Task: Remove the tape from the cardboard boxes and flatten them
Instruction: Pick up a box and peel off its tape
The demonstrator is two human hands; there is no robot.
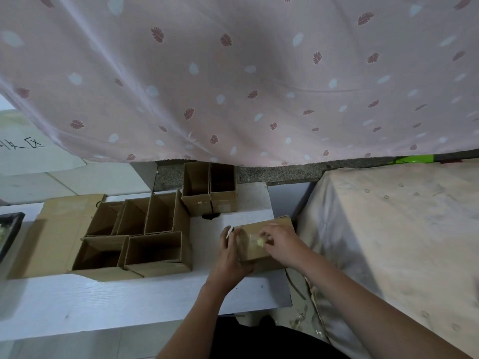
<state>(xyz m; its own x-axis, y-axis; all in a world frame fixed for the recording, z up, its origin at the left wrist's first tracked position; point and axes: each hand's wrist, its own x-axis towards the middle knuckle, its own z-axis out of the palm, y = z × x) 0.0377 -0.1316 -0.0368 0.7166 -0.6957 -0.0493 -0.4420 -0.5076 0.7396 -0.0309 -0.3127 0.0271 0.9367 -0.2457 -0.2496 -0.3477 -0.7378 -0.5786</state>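
Observation:
A small closed cardboard box [252, 248] stands on the white table [103, 301] at its right end. My left hand [229, 257] grips the box's left side, fingers curled over its top edge. My right hand [281, 243] lies on the box top and pinches a crumpled wad of clear, yellowish tape [259, 241] that comes off the lid.
Several open, empty boxes [155, 250] cluster at the table's left on a flat cardboard sheet [59, 229]; two more [208, 187] stand behind. A cloth-covered surface [388, 242] lies to the right, a patterned curtain [233, 73] hangs behind. Tape scraps [300, 320] litter the floor.

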